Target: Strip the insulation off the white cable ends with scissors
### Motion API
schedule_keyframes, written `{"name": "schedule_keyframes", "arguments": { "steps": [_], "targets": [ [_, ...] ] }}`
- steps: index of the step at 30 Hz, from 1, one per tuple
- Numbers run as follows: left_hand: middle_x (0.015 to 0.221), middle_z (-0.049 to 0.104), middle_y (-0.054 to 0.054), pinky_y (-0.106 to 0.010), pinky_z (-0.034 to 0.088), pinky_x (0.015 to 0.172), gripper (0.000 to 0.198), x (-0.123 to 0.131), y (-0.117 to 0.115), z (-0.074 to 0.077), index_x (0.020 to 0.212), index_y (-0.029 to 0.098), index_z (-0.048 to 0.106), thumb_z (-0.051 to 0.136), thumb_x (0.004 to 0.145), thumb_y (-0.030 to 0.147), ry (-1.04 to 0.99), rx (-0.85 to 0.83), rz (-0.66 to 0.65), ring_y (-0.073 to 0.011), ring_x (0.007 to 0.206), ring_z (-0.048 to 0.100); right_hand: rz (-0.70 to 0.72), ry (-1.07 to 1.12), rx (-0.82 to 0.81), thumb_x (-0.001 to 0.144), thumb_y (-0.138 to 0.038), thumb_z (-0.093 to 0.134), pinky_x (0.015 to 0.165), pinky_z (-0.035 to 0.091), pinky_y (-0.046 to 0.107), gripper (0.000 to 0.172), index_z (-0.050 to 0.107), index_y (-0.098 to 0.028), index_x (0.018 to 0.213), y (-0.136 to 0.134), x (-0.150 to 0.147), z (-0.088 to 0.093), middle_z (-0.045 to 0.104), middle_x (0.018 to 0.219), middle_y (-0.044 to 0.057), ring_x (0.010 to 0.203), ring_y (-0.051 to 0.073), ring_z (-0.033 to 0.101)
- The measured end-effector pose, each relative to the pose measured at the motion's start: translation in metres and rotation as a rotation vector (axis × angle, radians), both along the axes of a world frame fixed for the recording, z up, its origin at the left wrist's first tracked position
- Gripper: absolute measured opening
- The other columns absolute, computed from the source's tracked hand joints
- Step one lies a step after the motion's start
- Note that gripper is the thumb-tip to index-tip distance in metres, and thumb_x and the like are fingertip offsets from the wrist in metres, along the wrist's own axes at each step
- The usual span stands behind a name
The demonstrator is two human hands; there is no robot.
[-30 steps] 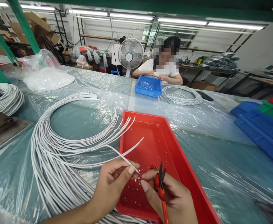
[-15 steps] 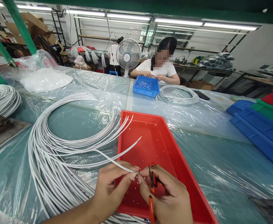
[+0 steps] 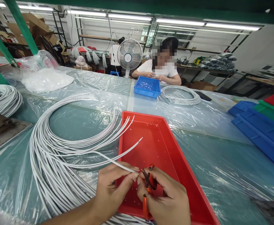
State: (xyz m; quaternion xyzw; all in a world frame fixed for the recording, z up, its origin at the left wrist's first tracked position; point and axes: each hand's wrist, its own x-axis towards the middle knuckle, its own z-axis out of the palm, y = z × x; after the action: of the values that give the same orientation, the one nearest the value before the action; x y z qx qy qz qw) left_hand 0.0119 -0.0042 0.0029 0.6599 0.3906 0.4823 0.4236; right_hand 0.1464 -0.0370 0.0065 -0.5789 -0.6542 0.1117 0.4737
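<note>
Between thumb and forefinger, my left hand (image 3: 114, 189) pinches a white cable (image 3: 114, 162) close to its end. My right hand (image 3: 166, 193) holds orange-handled cutters (image 3: 149, 182), its thumb and forefinger at the cable's tip, touching or nearly touching my left fingertips. Those fingers partly cover the tip. Both hands are above a red tray (image 3: 183, 162) sprinkled with tiny white scraps. To the left, a big coil of white cables (image 3: 43, 150) lies on the table, several of its ends reaching over the tray's rim.
Clear plastic sheeting covers the table (image 3: 212, 150). Across it, a person (image 3: 166, 70) works over a blue tray (image 3: 147, 92) beside another cable coil (image 3: 183, 100). Stacked bins (image 3: 265, 131) stand right; a white plastic bag (image 3: 46, 81) and a metal tool (image 3: 3, 128) are left.
The cutters have tilted and shifted left in my right hand, their jaws nearer the cable's tip. My left hand keeps its pinch in nearly the same spot.
</note>
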Motion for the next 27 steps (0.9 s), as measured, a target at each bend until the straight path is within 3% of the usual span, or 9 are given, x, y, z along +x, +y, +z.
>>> {"name": "schedule_keyframes", "arguments": {
  "steps": [8,15,22,25,27],
  "targets": [
    [0.064,0.070,-0.003,-0.024,0.046,0.060,0.012,0.005,0.003,0.001,0.067,0.020,0.073,0.065,0.074,0.015,-0.089,-0.122,0.030,-0.0171,0.061,0.062,0.006,-0.049,0.087,0.065,-0.004,0.051,0.045,0.040,0.019,0.015,0.056,-0.019,0.067,-0.001,-0.001,-0.004,0.052,0.055,-0.003,0.046,0.010,0.049],
    [0.053,0.061,0.001,-0.019,0.041,0.052,0.015,0.009,0.009,0.002,0.058,0.015,0.067,0.067,0.072,0.020,-0.319,-0.438,-0.013,-0.0106,0.052,0.052,0.069,-0.116,0.142,0.062,-0.002,0.048,0.049,0.042,0.019,0.022,0.055,-0.020,0.072,-0.004,-0.004,-0.008,0.055,0.057,-0.003,0.049,0.010,0.053],
    [0.050,0.059,0.002,-0.019,0.040,0.054,0.017,0.010,0.010,0.003,0.060,0.012,0.067,0.071,0.069,0.027,-0.464,-0.663,-0.089,-0.0083,0.049,0.051,-0.002,-0.198,0.132,0.073,-0.010,0.053,0.054,0.047,0.022,0.017,0.061,-0.018,0.085,-0.003,0.022,-0.009,0.061,0.065,0.001,0.057,0.013,0.060],
    [0.050,0.059,0.002,-0.019,0.039,0.054,0.017,0.010,0.011,0.003,0.061,0.012,0.068,0.072,0.068,0.028,-0.484,-0.713,-0.113,-0.0081,0.049,0.050,-0.006,-0.252,0.113,0.075,-0.014,0.056,0.051,0.047,0.022,0.007,0.061,-0.018,0.078,-0.002,0.032,-0.010,0.061,0.062,0.001,0.053,0.013,0.058],
    [0.050,0.059,0.002,-0.019,0.039,0.054,0.018,0.011,0.011,0.002,0.062,0.012,0.068,0.072,0.067,0.029,-0.505,-0.746,-0.136,-0.0079,0.049,0.051,0.029,-0.239,0.119,0.076,-0.011,0.056,0.051,0.047,0.021,0.010,0.061,-0.018,0.082,-0.003,0.033,-0.009,0.059,0.062,0.000,0.053,0.012,0.057]
  ]
}}
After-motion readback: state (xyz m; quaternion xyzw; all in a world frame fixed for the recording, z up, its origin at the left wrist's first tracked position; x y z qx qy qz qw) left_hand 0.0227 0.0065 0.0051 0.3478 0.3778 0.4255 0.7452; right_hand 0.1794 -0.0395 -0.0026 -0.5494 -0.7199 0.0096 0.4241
